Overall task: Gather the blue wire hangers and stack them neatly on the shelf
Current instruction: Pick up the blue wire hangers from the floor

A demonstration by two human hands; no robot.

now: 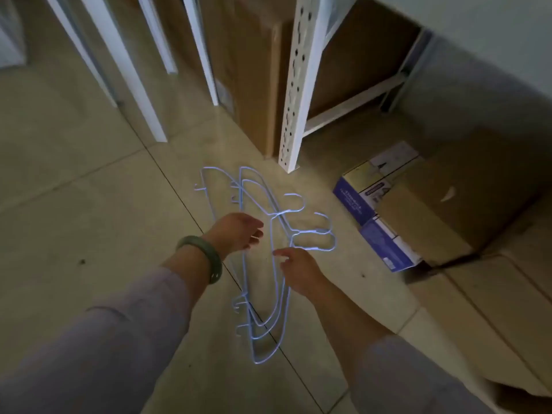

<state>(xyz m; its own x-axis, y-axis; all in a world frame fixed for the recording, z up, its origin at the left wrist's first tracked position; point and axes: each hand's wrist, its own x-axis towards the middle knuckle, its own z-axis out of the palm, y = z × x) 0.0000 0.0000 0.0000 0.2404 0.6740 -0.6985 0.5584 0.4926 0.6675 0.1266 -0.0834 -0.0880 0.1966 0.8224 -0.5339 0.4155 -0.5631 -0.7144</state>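
Several blue wire hangers (263, 204) lie overlapping in a loose pile on the tiled floor, hooks pointing right. My left hand (237, 230), with a green bangle on the wrist, hovers over the pile's middle with fingers spread, holding nothing. My right hand (298, 268) reaches in from the right, fingers apart, fingertips touching or just above a hanger wire near the hooks. The white metal shelf unit (298, 85) stands just behind the pile; its upright post reaches the floor close to the hangers' far end.
A tall brown cardboard box (254, 70) leans beside the shelf post. Blue and white small boxes (370, 198) and larger brown cartons (448, 210) sit on the floor to the right. White table or rack legs (134, 85) stand at the back left.
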